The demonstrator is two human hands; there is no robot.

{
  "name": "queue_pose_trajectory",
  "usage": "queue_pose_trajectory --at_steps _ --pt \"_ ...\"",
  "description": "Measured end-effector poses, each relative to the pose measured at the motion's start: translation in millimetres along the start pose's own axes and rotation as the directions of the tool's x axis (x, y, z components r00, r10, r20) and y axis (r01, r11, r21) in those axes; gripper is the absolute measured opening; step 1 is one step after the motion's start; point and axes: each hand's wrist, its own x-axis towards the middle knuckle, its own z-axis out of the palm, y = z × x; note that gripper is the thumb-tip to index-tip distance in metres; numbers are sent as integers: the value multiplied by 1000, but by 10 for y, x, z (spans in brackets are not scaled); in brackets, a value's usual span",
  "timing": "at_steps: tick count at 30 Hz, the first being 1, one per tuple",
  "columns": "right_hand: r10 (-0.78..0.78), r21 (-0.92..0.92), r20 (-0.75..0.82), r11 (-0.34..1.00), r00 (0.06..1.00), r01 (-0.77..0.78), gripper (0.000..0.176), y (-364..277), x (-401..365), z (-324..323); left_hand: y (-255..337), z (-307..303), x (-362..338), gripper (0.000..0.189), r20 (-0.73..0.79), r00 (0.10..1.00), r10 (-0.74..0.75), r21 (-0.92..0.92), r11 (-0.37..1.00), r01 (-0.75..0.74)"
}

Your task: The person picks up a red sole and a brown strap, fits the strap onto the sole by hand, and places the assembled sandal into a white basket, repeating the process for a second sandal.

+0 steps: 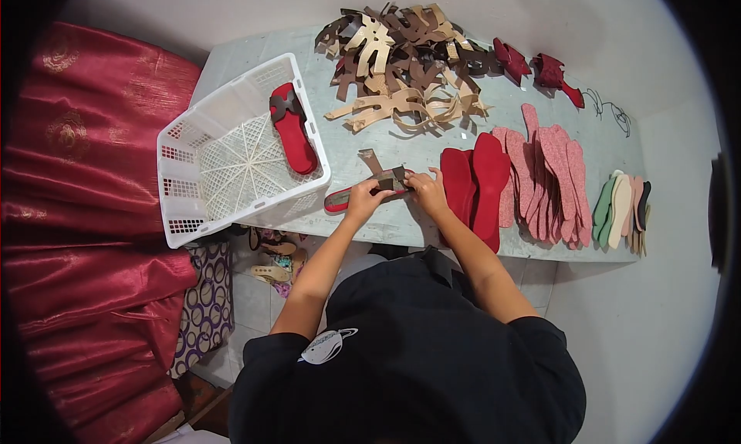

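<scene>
A red-edged sandal sole [337, 202] lies at a slant near the table's front edge, with a brown strap piece [371, 162] sticking up from it. My left hand [364, 200] grips the sole and strap around the middle, fingers bent. At the sole's right end, my right hand [425, 190] pinches the strap and sole edge; its fingertips partly hide the contact. Just right of my right hand, red soles [488, 185] lie in overlapping stacks. A finished-looking red sandal with a dark strap [292, 135] rests inside the white plastic basket [241, 210] at left.
Brown and beige strap pieces [413, 66] are heaped at the back of the table [340, 243]. Pink speckled soles [549, 181] and several coloured soles [620, 208] stand at right. Dark red uppers [549, 71] and black cord [614, 112] lie behind them. A red curtain [93, 212] hangs at left.
</scene>
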Motion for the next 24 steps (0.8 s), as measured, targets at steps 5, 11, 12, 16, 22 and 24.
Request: queue_pose_trajectory --at_steps 5,11,12,16,22,24 --pt "1 6 45 1000 999 -1 24 16 -12 5 40 -4 -14 24 2 999 -49 -83 995 49" --pt "5 -6 33 1000 999 -5 24 -3 -23 -4 -149 163 -37 32 -38 998 -57 -287 957 43" --pt "6 -6 33 1000 999 -6 24 -3 -27 -4 -121 170 -36 32 -37 998 -57 -287 957 43" --pt "10 0 17 1000 1000 -10 22 -23 -24 -12 -14 148 -58 61 -80 996 -50 -427 904 11" --pt "7 -16 47 1000 999 -6 33 5 -42 9 52 130 -56 75 -132 991 -20 -430 902 -39" --pt "11 -18 53 1000 999 -10 33 1 -36 13 83 88 -61 74 -164 986 19 -335 939 -74"
